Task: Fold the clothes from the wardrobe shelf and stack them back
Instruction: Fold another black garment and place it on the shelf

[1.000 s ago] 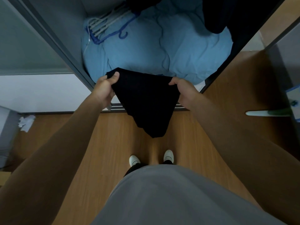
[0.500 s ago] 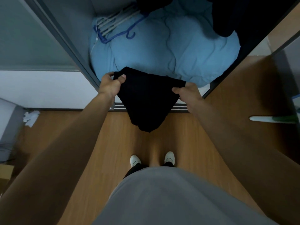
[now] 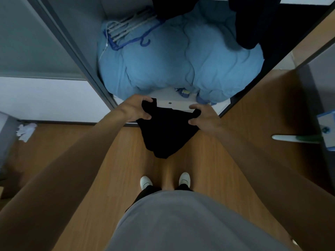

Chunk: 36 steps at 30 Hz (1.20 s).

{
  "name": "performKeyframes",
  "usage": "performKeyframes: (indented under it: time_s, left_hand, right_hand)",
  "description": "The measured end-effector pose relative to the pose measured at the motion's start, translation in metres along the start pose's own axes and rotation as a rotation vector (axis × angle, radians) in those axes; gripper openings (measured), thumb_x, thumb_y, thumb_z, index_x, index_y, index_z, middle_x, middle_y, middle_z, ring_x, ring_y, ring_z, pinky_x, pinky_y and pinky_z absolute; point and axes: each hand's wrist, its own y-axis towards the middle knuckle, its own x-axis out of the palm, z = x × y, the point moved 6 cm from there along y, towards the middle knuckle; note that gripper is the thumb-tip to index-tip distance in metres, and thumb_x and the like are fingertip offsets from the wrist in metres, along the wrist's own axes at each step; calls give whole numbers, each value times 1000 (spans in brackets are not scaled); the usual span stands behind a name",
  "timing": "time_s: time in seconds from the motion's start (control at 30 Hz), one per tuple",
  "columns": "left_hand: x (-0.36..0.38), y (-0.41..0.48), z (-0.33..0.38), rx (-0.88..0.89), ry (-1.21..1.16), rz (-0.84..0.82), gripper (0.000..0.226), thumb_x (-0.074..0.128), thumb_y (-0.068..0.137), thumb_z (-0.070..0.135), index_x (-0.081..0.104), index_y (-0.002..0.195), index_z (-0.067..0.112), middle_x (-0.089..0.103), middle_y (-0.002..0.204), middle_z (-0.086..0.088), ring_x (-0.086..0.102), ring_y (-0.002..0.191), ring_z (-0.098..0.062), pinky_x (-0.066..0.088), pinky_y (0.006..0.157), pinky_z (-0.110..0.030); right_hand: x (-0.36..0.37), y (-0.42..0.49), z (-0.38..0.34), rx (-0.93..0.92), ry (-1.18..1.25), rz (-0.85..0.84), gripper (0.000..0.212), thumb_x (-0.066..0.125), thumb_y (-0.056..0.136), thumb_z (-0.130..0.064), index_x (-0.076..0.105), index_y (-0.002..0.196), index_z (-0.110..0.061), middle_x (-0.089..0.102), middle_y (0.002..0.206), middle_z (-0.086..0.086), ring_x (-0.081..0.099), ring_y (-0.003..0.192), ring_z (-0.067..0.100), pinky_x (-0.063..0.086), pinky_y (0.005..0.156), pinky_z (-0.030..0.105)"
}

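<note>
A black garment (image 3: 165, 132) hangs folded between my two hands in front of the open wardrobe, its lower point drooping toward the wooden floor. My left hand (image 3: 136, 110) grips its upper left corner, fingers curled round the cloth. My right hand (image 3: 204, 117) grips the upper right corner the same way. Just behind the garment is the white front edge of the wardrobe shelf (image 3: 176, 104).
A bulky light-blue duvet (image 3: 172, 64) fills the wardrobe bottom, with blue and white hangers (image 3: 126, 31) lying on it and dark clothes (image 3: 253, 20) hanging above. The sliding door frame (image 3: 76, 57) stands left; crumpled white paper (image 3: 25, 131) lies on the floor.
Both hands have drawn the black garment back and down, away from the duvet, so the white shelf edge now shows behind it. The hands hold the same corners.
</note>
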Motion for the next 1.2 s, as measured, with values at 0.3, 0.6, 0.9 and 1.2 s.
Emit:
performKeyframes:
  time_s: [0.3, 0.6, 0.9, 1.2]
  left_hand:
    - [-38, -11, -7, 110, 207, 418, 19, 88, 71, 23, 78, 82, 12, 65, 100, -6, 58, 111, -27, 46, 88, -36]
    - [-54, -39, 32, 328, -673, 329, 25, 79, 78, 15, 60, 68, 29, 62, 65, 15, 61, 65, -4, 46, 60, -15]
    - [-74, -35, 42, 239, -769, 405, 24, 69, 92, 14, 64, 115, 9, 74, 106, 0, 71, 100, -13, 56, 86, -27]
    - [-78, -25, 36, 223, -1106, 449, 21, 68, 93, 22, 65, 112, 14, 77, 104, -1, 73, 101, -20, 57, 80, -28]
  right_hand:
    - [-23, -1, -31, -262, -220, 287, 27, 81, 80, -22, 58, 79, -9, 43, 100, 5, 43, 92, 14, 34, 76, 24]
    - [-75, -23, -26, -322, 718, 189, 14, 77, 83, -15, 64, 89, -13, 65, 81, 0, 63, 76, 11, 48, 69, 18]
    - [-9, -14, -14, -84, 852, -62, 28, 71, 90, -16, 69, 117, -16, 73, 116, 6, 69, 110, 20, 55, 91, 25]
    - [5, -26, -54, 51, 1197, -361, 28, 64, 91, -41, 78, 108, -24, 74, 116, 0, 70, 107, 15, 56, 85, 25]
